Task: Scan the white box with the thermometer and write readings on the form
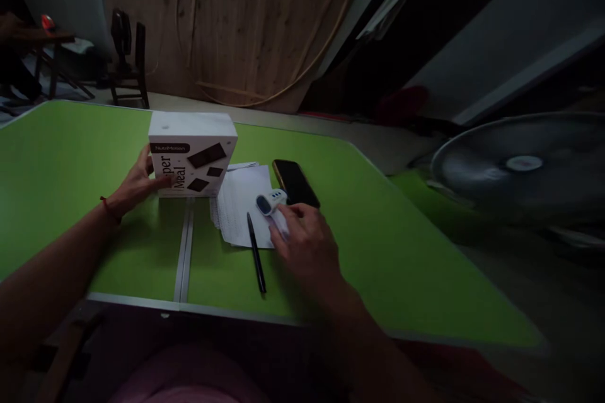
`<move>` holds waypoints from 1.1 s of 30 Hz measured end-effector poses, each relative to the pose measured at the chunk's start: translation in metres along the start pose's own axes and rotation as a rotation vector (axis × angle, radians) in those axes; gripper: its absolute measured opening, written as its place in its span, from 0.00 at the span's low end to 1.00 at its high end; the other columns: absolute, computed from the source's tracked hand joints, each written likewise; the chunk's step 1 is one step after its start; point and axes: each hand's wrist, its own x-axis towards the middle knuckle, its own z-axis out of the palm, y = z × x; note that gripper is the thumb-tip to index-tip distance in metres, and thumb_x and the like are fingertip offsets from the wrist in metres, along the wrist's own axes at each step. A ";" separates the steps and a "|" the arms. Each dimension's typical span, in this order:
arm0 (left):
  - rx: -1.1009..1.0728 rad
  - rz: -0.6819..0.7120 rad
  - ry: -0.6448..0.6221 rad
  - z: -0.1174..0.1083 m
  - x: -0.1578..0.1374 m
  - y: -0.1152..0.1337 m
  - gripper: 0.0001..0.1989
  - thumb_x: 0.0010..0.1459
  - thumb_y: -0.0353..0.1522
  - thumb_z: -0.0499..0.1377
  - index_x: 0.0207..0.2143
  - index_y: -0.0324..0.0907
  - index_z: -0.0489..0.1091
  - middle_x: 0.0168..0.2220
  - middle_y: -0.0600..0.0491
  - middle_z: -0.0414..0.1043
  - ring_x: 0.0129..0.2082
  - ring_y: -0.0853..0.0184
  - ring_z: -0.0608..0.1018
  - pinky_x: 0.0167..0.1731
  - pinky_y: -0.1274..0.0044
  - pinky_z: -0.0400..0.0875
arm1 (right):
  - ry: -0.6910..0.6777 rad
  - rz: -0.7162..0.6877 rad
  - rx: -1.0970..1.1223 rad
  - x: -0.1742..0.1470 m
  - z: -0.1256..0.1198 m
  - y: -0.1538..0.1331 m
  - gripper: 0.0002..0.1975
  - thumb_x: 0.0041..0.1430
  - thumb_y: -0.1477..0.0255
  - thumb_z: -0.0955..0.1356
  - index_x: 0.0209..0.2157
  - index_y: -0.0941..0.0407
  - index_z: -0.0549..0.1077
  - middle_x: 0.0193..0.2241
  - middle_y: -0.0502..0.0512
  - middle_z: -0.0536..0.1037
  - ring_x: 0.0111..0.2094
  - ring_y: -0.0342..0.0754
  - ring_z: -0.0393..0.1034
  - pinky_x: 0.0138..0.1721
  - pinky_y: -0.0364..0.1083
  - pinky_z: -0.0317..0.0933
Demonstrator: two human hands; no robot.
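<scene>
A white box (pixel 193 154) with dark printed shapes and the words "NutriMotion" and "Meal" stands upright on the green table. My left hand (pixel 137 182) grips its left edge, thumb on the front and fingers behind. In my right hand (pixel 307 236) is a white infrared thermometer (pixel 273 199) with a dark oval display and small blue buttons; my fingers partly cover its handle. Beneath it lies a stack of white paper sheets (pixel 241 186). A black pen (pixel 256 255) rests partly on the sheets, and a dark phone (pixel 295 181) lies just beyond my right hand.
The green folding table (pixel 378 252) has a metal seam (pixel 184 258) running front to back. Off its right side stands a large round fan (pixel 520 164). Behind are a wooden panel (pixel 265 19) and a small chair (pixel 130 72). Part of another person (pixel 19 72) shows at far left.
</scene>
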 end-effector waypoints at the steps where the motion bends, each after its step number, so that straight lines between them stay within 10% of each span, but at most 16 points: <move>1: -0.044 -0.063 -0.066 0.000 0.001 -0.001 0.36 0.45 0.43 0.74 0.51 0.41 0.63 0.51 0.41 0.74 0.53 0.48 0.77 0.52 0.50 0.74 | -0.049 0.062 -0.033 0.002 -0.001 0.003 0.19 0.63 0.69 0.66 0.54 0.61 0.73 0.47 0.70 0.73 0.47 0.61 0.70 0.43 0.57 0.69; 7: 0.066 -0.053 0.032 0.009 -0.009 0.014 0.30 0.43 0.41 0.75 0.45 0.41 0.68 0.49 0.44 0.76 0.50 0.50 0.79 0.47 0.57 0.80 | -0.328 0.270 -0.068 0.013 -0.001 0.007 0.24 0.64 0.63 0.65 0.54 0.66 0.71 0.49 0.74 0.74 0.48 0.63 0.71 0.44 0.57 0.67; 17: 0.027 -0.168 -0.253 0.045 -0.032 0.020 0.28 0.58 0.48 0.64 0.49 0.34 0.66 0.48 0.35 0.77 0.41 0.53 0.83 0.35 0.62 0.83 | -0.175 0.283 0.085 0.016 0.019 0.026 0.20 0.60 0.55 0.66 0.40 0.58 0.75 0.33 0.63 0.76 0.30 0.54 0.71 0.25 0.47 0.59; 24: 0.039 -0.040 -0.375 0.049 -0.038 0.017 0.30 0.63 0.45 0.59 0.58 0.36 0.59 0.54 0.34 0.73 0.48 0.53 0.82 0.39 0.65 0.83 | 0.101 0.519 0.821 0.026 -0.040 -0.018 0.24 0.55 0.52 0.70 0.46 0.55 0.73 0.38 0.62 0.77 0.33 0.53 0.73 0.27 0.49 0.67; 29: -0.023 -0.084 -0.340 0.049 -0.038 0.022 0.27 0.62 0.45 0.62 0.55 0.37 0.63 0.54 0.37 0.74 0.48 0.53 0.82 0.43 0.62 0.83 | -0.052 0.485 1.544 0.037 -0.072 -0.073 0.18 0.56 0.54 0.68 0.39 0.54 0.73 0.30 0.52 0.74 0.24 0.44 0.66 0.21 0.44 0.63; 33: -0.026 -0.054 -0.346 0.049 -0.038 0.023 0.27 0.60 0.45 0.64 0.54 0.38 0.65 0.53 0.38 0.75 0.48 0.52 0.81 0.41 0.62 0.83 | -0.095 0.563 1.706 0.045 -0.061 -0.093 0.18 0.52 0.55 0.71 0.34 0.55 0.72 0.28 0.51 0.72 0.24 0.42 0.64 0.20 0.42 0.61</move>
